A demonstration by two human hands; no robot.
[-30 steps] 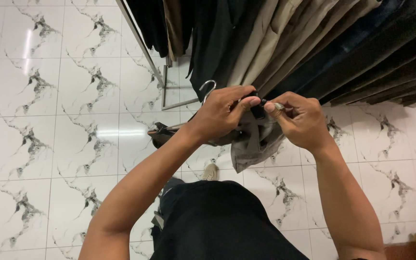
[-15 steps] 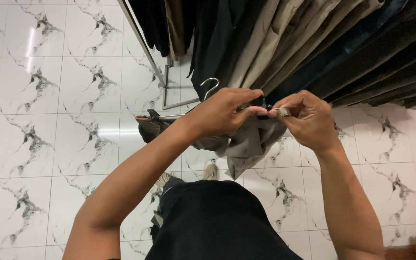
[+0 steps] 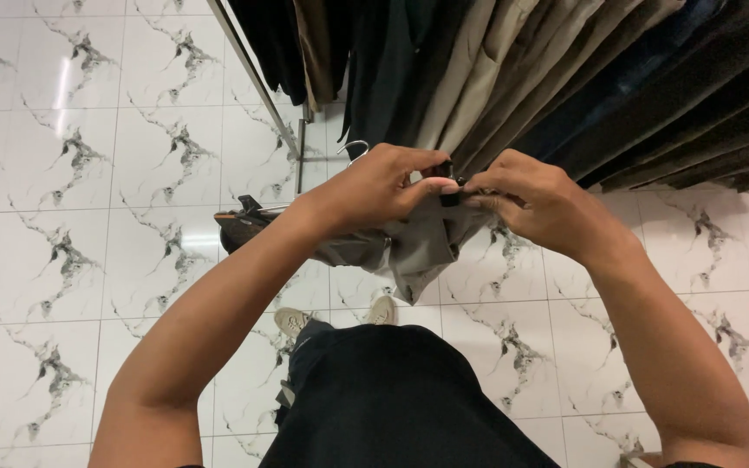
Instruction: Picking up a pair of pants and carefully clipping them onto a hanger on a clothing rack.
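Both hands are working at chest height in front of the clothes rack [image 3: 257, 82]. Left hand [image 3: 383, 186] is gripping the grey garment [image 3: 409, 243], fingers curled and pinching its top edge by a small black clip [image 3: 449, 184]. Right hand [image 3: 535, 204] is pinching the same clip from the other side, fingertips pressed together. Garment is hanging below the hands over the marble tile floor [image 3: 88, 173], hanger hook [image 3: 355, 149] just behind.

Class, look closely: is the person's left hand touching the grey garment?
Touching. The head view shows the left hand pinching the grey garment at its top edge.
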